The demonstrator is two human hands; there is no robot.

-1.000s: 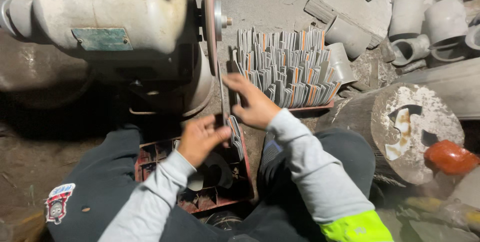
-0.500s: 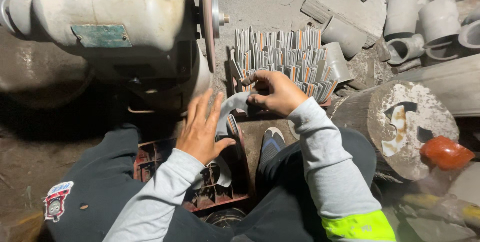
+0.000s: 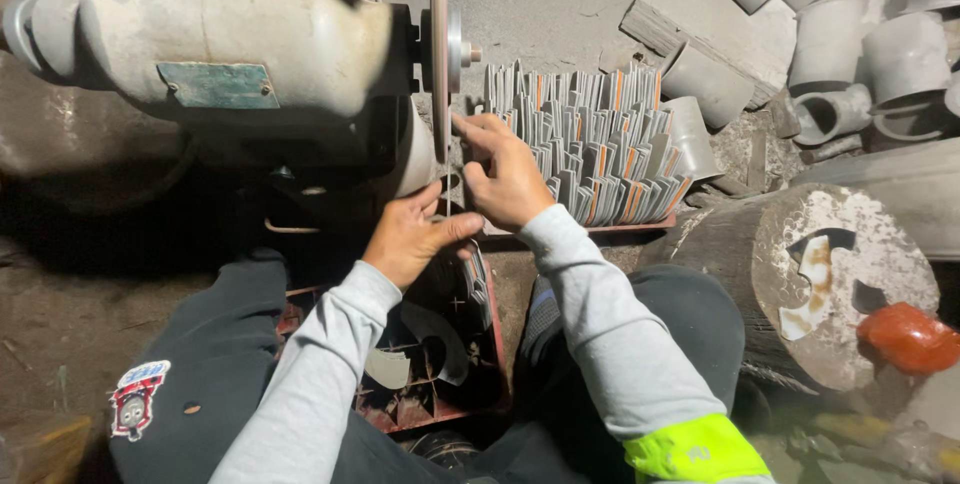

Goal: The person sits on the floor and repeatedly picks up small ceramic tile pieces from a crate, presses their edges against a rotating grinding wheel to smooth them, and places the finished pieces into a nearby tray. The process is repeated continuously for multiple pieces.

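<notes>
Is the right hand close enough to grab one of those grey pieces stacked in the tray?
Probably yes. The right hand lies right beside the upright grey pieces in the red tray, with nothing between them.

A dusty, grey concrete floor (image 3: 560, 14) carries everything here. A large pale bench grinder (image 3: 220, 44) stands on it at the far left. Right of the grinder sits a red tray (image 3: 640, 226) packed with upright grey metal pieces (image 3: 590, 139). Grey pipe fittings (image 3: 830, 54) lie scattered at the far right. A thick log stump (image 3: 800, 284) lies at the right, with an orange lump (image 3: 905, 336) near it. A second red crate (image 3: 440, 384) of scrap rests near the middle.
</notes>
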